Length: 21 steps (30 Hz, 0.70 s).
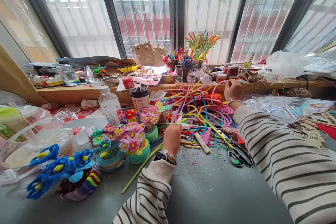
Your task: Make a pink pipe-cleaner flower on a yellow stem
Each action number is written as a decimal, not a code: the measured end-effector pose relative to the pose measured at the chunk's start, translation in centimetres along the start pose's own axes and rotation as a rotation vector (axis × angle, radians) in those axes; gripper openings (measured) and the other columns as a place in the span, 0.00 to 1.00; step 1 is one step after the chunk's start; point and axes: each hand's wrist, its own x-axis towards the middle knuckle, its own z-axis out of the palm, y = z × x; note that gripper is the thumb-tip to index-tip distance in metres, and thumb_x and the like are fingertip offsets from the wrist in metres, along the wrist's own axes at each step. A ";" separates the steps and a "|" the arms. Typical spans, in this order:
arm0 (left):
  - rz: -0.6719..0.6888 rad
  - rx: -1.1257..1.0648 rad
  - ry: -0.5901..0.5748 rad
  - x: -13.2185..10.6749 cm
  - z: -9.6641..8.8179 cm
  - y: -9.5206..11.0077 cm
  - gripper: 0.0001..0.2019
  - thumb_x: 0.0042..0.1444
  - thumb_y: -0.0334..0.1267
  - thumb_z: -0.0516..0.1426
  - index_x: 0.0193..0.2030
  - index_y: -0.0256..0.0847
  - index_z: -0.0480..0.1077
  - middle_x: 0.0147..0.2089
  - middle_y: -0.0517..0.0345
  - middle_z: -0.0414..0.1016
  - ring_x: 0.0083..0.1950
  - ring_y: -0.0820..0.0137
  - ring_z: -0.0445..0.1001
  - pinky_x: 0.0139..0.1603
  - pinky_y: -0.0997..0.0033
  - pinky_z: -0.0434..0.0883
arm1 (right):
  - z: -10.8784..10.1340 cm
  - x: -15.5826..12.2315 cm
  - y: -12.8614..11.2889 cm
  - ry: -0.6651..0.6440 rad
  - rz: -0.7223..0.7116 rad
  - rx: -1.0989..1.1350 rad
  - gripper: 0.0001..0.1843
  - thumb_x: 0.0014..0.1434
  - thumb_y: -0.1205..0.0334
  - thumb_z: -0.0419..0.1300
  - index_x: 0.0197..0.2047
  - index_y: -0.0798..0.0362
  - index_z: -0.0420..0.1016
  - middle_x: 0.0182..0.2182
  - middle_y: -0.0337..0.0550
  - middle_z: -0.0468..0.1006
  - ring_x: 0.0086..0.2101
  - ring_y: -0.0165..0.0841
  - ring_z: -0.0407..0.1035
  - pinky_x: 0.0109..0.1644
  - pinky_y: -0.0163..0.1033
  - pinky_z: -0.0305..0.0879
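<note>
A loose heap of pipe cleaners (199, 112) in pink, yellow, blue and other colours lies at the middle of the grey table. At its far right side my right hand (233, 89) is raised, the fingers pinched on a pink pipe cleaner (216, 84) that curves down toward the heap. My left hand (172, 137) is closed at the heap's near left edge; what its fingers hold is too small to make out. Between the hands and nearer me are black-handled scissors (237, 154) and a pale utility-knife-like piece (202, 142). Pots of pink pipe-cleaner flowers (132, 138) stand left of my left hand.
A blue flower pot (78, 183) tilts at the near left. Behind the flowers are a clear bottle (110, 106) and a lidded cup (140, 98). Jars and colourful bundles (181, 59) crowd the wooden sill. Plastic packets (286, 106) lie at right; glitter dots the table.
</note>
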 end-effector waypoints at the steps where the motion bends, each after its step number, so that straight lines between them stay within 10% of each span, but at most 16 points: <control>1: 0.006 -0.025 0.013 0.0 0.1 0.0 0.10 0.52 0.34 0.46 0.36 0.39 0.68 0.33 0.55 0.70 0.36 0.69 0.66 0.35 0.73 0.62 | -0.2 0.3 -0.1 0.047 -0.005 0.027 0.15 0.56 0.60 0.43 0.32 0.59 0.67 0.31 0.52 0.70 0.34 0.37 0.62 0.36 0.39 0.55; 13: -0.012 -0.108 0.035 0.0 -0.2 0.0 0.10 0.52 0.34 0.46 0.36 0.39 0.68 0.34 0.54 0.71 0.35 0.70 0.67 0.36 0.73 0.63 | -3.9 0.2 -3.3 0.208 0.025 0.352 0.19 0.57 0.54 0.37 0.31 0.56 0.63 0.27 0.49 0.69 0.27 0.33 0.64 0.31 0.38 0.58; 18: -0.008 -0.029 0.053 0.0 -0.5 0.1 0.11 0.52 0.36 0.46 0.36 0.40 0.68 0.34 0.54 0.70 0.37 0.69 0.66 0.36 0.71 0.62 | -4.9 -4.5 -3.2 -0.279 0.072 0.441 0.18 0.56 0.55 0.35 0.33 0.56 0.59 0.22 0.42 0.68 0.19 0.27 0.60 0.23 0.33 0.55; 21: 0.000 0.005 0.022 -0.1 -0.5 0.2 0.10 0.52 0.36 0.47 0.34 0.40 0.68 0.33 0.55 0.70 0.35 0.67 0.66 0.34 0.70 0.62 | -4.6 -9.1 -2.5 -0.456 0.029 0.405 0.15 0.40 0.52 0.58 0.20 0.54 0.59 0.13 0.34 0.62 0.15 0.26 0.56 0.18 0.31 0.50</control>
